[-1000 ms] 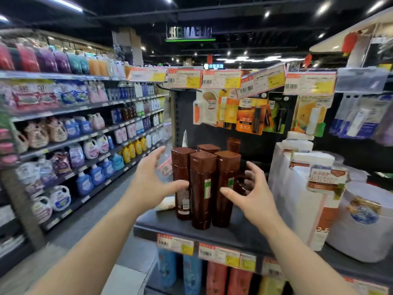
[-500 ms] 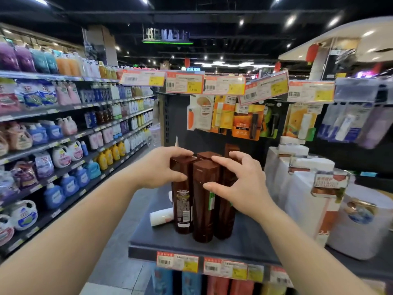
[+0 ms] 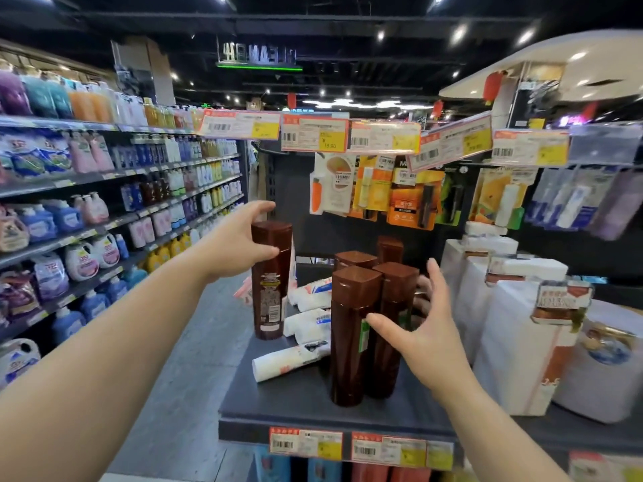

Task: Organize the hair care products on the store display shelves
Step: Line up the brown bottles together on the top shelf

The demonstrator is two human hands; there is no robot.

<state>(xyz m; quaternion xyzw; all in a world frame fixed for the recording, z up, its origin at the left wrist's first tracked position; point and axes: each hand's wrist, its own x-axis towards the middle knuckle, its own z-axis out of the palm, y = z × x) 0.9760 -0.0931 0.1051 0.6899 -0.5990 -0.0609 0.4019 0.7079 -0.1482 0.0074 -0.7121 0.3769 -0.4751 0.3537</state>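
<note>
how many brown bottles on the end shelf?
5. One in the left hand, brown bottle apart at left. Front pair by the right hand. Two behind. More may be hidden behind them.

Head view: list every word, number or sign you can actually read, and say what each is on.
"13.90", roughly: yellow patch of a hanging price tag.
"CLEAN..." seen mirrored, remainder unclear: overhead sign.
Too blurred to read: label of the brown bottle gripped by the left hand, white boxes, shelf-edge tags, hanging packets.
</note>
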